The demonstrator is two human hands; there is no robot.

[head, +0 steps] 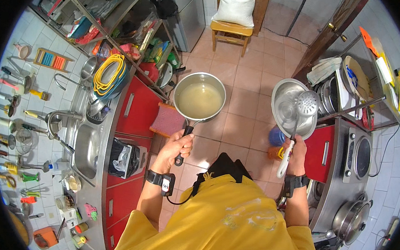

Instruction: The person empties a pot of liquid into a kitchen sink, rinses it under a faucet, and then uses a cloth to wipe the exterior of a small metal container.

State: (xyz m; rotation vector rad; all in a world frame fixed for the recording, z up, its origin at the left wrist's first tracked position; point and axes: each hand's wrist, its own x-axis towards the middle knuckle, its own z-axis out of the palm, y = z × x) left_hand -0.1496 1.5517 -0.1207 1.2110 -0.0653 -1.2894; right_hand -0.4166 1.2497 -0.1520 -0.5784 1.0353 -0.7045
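My left hand grips the black handle of a steel saucepan, held out over the floor. Cloudy, pale yellow liquid lies in the pan. On the other side, my right hand is closed around the handle of a perforated skimmer, whose handle is white with a pattern. Behind the skimmer, a wide metal bowl is held at its near rim by the same hand. The skimmer's round head overlaps the bowl's right side. How my fingers hold the bowl underneath is hidden.
A steel sink and counter line the left, beside stacked colanders. An induction hob and lidded pot stand on the right counter. Ahead, a wooden chair bears a white sack on the tiled floor.
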